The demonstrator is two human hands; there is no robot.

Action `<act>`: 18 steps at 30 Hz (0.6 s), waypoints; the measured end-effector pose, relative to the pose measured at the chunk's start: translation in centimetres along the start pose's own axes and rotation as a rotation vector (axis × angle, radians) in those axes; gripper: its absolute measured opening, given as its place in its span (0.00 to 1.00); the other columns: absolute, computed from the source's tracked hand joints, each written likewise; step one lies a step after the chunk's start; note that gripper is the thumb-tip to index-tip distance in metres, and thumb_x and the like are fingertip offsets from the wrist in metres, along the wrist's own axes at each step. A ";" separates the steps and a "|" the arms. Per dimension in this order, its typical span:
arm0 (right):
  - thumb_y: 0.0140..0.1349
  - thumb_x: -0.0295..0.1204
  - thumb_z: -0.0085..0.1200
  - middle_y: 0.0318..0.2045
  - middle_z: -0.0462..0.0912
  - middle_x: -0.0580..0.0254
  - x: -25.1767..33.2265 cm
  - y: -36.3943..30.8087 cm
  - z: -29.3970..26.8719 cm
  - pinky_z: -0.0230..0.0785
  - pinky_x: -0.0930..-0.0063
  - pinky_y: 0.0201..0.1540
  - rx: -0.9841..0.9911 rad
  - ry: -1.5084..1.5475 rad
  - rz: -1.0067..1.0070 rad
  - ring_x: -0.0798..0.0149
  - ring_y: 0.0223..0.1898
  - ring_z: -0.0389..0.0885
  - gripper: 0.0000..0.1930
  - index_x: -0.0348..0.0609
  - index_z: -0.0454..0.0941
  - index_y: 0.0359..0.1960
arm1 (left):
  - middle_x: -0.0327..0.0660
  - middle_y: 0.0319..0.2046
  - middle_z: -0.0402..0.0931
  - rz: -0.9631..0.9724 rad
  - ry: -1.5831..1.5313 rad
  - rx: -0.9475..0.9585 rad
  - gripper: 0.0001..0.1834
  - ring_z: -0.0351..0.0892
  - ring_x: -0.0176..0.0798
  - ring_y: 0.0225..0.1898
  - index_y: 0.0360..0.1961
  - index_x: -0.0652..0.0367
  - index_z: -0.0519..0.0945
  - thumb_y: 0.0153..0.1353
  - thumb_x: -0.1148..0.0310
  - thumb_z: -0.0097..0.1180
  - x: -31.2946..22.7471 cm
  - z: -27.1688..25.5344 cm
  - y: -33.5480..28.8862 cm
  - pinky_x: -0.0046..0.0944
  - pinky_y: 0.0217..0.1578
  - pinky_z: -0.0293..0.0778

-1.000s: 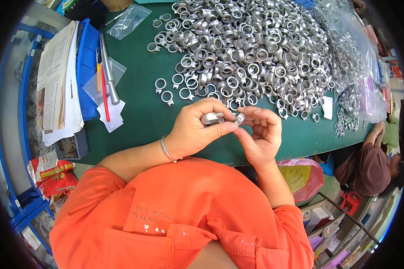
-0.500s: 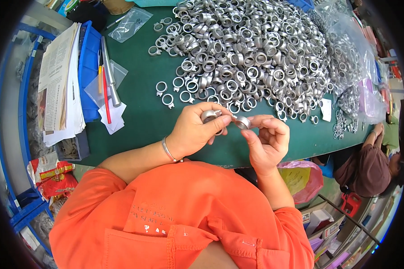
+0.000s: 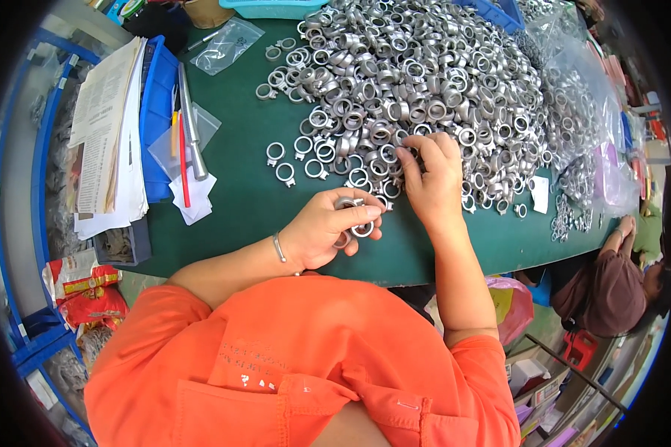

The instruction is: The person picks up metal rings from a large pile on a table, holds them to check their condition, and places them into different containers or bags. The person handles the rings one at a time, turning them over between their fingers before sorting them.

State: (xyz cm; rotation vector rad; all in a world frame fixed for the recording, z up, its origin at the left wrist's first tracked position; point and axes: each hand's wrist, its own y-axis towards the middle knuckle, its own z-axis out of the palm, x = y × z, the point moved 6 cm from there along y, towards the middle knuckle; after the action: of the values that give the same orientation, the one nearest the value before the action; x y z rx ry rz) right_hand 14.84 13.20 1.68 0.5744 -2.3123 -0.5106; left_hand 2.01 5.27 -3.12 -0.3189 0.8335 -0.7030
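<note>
Metal ring fittings [image 3: 353, 216] pinched in left hand [image 3: 326, 235] fingers, right hand [image 3: 432, 179] at 1 o'clock, fingers curled into the fitting pile [image 3: 417, 82] edge, grip unclear.

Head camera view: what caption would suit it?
Left hand holds metal ring fittings; right hand reaches into the pile.
</note>
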 end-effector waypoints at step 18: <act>0.61 0.22 0.46 0.31 0.75 0.63 0.6 -5.9 0.5 0.65 0.81 0.35 0.239 1.140 0.518 0.73 0.31 0.72 0.06 0.36 0.70 0.40 | 0.39 0.31 0.73 0.350 0.426 -0.012 0.04 0.69 0.26 0.21 0.32 0.64 0.77 0.54 0.76 0.55 -2.6 0.7 -0.3 0.23 0.16 0.64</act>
State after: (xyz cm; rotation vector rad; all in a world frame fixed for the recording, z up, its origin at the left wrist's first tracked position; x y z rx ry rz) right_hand 15.60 8.11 -1.27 0.2285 -1.3158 0.3089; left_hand 1.17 6.81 -1.02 -0.0264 1.2619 -0.4404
